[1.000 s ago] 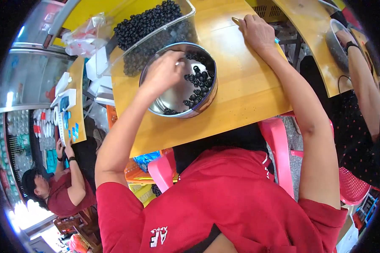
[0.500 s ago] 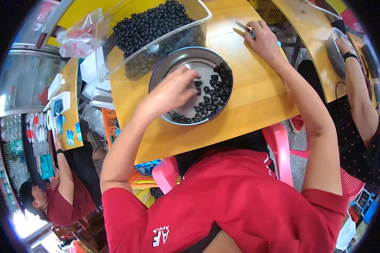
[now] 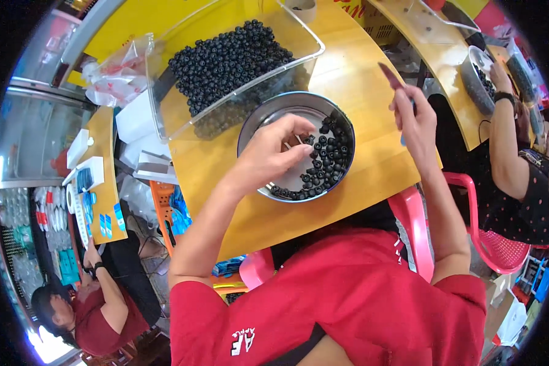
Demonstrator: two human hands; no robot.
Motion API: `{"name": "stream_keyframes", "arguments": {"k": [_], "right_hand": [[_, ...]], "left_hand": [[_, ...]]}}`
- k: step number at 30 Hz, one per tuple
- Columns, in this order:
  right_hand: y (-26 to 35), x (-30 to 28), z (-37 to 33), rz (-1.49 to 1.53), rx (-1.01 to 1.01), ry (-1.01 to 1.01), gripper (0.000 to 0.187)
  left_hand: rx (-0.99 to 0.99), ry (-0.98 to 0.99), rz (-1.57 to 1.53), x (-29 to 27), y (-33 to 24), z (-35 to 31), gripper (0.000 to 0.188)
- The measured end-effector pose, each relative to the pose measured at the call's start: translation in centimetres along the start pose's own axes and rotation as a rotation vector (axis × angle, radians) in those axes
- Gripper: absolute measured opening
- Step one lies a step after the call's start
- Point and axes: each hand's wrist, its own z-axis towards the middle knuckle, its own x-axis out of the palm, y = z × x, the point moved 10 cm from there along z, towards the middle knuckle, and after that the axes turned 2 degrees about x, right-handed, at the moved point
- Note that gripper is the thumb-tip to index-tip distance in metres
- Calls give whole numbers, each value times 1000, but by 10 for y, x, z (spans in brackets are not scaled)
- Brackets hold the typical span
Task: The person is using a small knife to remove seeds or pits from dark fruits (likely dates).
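Note:
My left hand is inside a round metal bowl with a blue rim. Its thumb and fingertips close around a small black round piece. Similar black pieces, some with a hole in the top, lie along the bowl's right side and bottom. To the right of the bowl, my right hand is raised over the table, wrapped round the blue handle of a small knife. The blade points up and to the left, away from me.
A clear plastic bin heaped with the same black pieces stands behind the bowl on the wooden table. White boxes and a plastic bag sit at left. Co-workers are on both sides; pink chairs stand nearby.
My right hand has lifted the knife off the table and drawn it toward me. My left hand's fingers have closed around a black piece in the bowl. The whole view has shifted slightly.

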Motion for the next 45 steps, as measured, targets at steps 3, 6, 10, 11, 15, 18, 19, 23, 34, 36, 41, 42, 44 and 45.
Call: {"name": "stream_keyframes", "arguments": {"k": [3, 6, 10, 11, 15, 18, 19, 23, 34, 36, 41, 42, 44, 45], "right_hand": [[17, 23, -35, 190, 121, 93, 21], [48, 57, -52, 181, 39, 158, 21], [54, 91, -56, 258, 133, 272, 21], [51, 95, -55, 255, 119, 270, 21], [42, 103, -58, 315, 167, 372, 20], [30, 107, -59, 449, 294, 413, 20], [26, 108, -58, 515, 325, 416, 20], [15, 110, -56, 659, 459, 476, 20], [21, 119, -55, 716, 581, 703, 20], [24, 121, -55, 713, 571, 700, 20], [32, 129, -67, 732, 576, 689, 21], [35, 131, -68, 728, 569, 692, 22], [39, 132, -70, 719, 557, 678, 23], [42, 131, -70, 700, 530, 661, 24]], "left_hand": [[20, -59, -155, -1, -6, -6, 25], [52, -75, -138, 3, -21, -15, 27], [293, -188, 106, 7, -52, -21, 24], [317, -233, 142, 7, -57, -24, 25], [231, -323, -44, 9, -40, -24, 27], [278, -463, -135, 9, -42, -25, 27], [268, -469, -133, 9, -40, -23, 27], [265, -477, -6, 13, -49, -17, 23], [330, -621, -181, 20, -41, -29, 27], [341, -595, -185, 20, -42, -32, 29], [373, -544, -213, 15, -42, -44, 27], [334, -535, -314, 11, -39, -44, 26], [298, -510, -422, 6, -36, -47, 24], [261, -477, -434, 5, -33, -45, 24]]}}
